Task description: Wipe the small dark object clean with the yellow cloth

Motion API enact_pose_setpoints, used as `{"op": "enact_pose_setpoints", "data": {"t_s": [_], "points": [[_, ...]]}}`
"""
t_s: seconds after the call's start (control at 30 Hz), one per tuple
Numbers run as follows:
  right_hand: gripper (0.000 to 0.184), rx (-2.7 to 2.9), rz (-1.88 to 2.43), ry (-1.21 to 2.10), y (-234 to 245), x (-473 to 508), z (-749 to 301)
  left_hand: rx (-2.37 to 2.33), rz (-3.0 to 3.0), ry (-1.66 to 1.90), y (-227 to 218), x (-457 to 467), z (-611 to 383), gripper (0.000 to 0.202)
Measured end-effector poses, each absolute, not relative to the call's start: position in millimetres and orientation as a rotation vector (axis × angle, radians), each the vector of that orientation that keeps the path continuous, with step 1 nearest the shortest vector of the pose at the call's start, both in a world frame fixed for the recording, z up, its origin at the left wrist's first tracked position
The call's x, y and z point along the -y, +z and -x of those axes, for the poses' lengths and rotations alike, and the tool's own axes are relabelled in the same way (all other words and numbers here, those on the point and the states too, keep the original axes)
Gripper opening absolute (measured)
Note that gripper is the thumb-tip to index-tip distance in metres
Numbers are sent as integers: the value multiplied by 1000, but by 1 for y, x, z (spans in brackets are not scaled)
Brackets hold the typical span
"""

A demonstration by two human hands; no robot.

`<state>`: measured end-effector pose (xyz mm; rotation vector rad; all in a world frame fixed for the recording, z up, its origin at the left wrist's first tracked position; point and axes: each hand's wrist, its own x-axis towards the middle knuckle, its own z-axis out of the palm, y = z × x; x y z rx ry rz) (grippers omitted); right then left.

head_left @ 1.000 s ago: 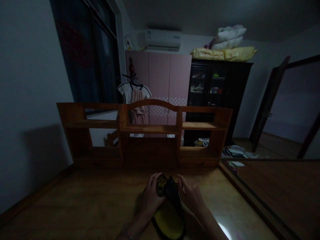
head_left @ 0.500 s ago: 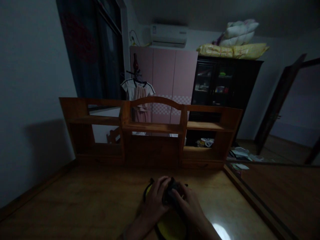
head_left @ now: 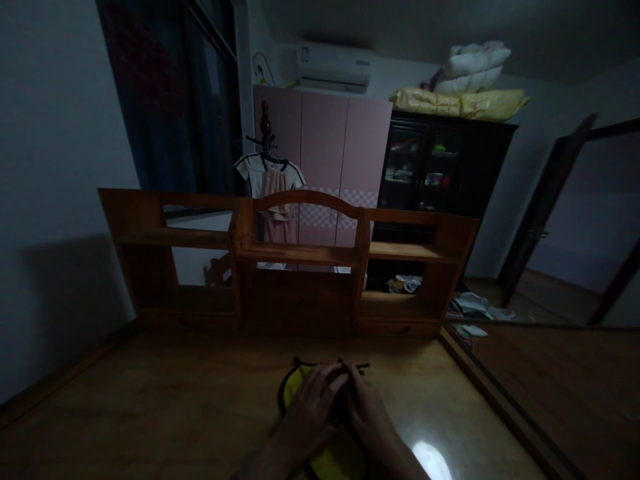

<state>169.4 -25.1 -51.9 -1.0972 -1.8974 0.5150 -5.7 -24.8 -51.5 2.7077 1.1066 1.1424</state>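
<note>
Glossy wooden tabletop (head_left: 150,393): yellow, black-edged rounded article (head_left: 340,460) between left and right edges, short of far edge. 2 bare hands (left hand (head_left: 307,403), right hand (head_left: 371,408)) curled narrowly over it; grip hidden, cannot tell.

Ahead of you stands a wooden shelf (head_left: 300,300); far beyond, a pink wardrobe (head_left: 323,143) under an air conditioner (head_left: 334,65), with a dark cabinet (head_left: 457,167) to the right.

From the head, the one camera faces forward and down, near the left hand (head_left: 311,401) and right hand (head_left: 369,408), far from the wardrobe (head_left: 323,143).
</note>
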Motion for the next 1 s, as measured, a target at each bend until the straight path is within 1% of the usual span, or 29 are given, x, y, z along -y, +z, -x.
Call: {"op": "enact_pose_setpoints", "data": {"t_s": [0.17,0.3,0.4,0.53,0.8,1.0], "points": [[50,1902,1197,421,-51,24,-171,-1046,-2601,1119,-54,23,3,84],[47,1973,1317,310,-40,24,-174,-985,-2530,1088,-53,21,2,85],[47,2000,1395,223,-30,25,-176,-941,-2508,1081,-52,19,3,82],[41,1971,1388,151,-25,27,-176,-907,-2505,1073,-54,16,5,79],[37,1958,1351,122,-25,27,-176,-964,-2565,1039,-54,16,6,81],[34,1962,1352,137,-38,19,-183,-932,-2591,1029,-52,15,7,83]]}}
